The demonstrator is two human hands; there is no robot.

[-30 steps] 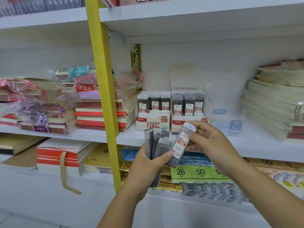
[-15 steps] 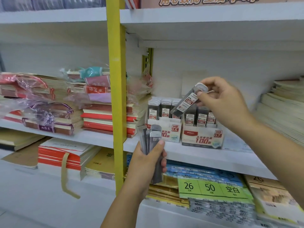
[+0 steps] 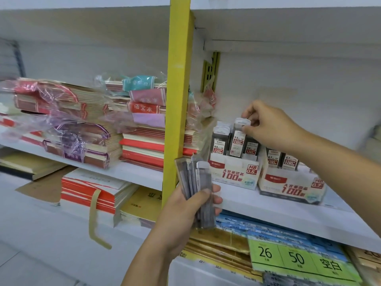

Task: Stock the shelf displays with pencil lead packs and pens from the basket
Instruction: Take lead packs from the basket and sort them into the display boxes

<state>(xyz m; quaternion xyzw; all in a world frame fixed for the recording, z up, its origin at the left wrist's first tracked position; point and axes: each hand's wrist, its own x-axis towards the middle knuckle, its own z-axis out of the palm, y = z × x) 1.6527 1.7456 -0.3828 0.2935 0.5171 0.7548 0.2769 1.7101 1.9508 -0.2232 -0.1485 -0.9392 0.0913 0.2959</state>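
Reaching right hand (image 3: 268, 124): raised above and to the right of the other hand; thumb and fingertips pinch the white cap of one lead pack (image 3: 237, 142).
Pinched lead pack: upright, label facing out, lower end inside the HB 0.5 display box (image 3: 235, 174), between two packs already seated there; its cap stands higher than theirs.
Lower left hand (image 3: 185, 209): well apart from the right hand, below and left of it; fingers and thumb wrapped round a bundle of lead packs (image 3: 199, 182), caps up, slightly fanned.
HB 0.7 display box (image 3: 292, 187): under the right wrist, just beside the HB 0.5 display box, holding packs of its own.
White shelf (image 3: 278, 215): bears both boxes, just beyond the left hand.
Yellow upright (image 3: 178, 100): directly behind the left hand's bundle.
Notebook stacks (image 3: 142, 149): left of both hands, some in clear wrap.
Green price card (image 3: 299, 259): below the right forearm, printed 26 and 50.
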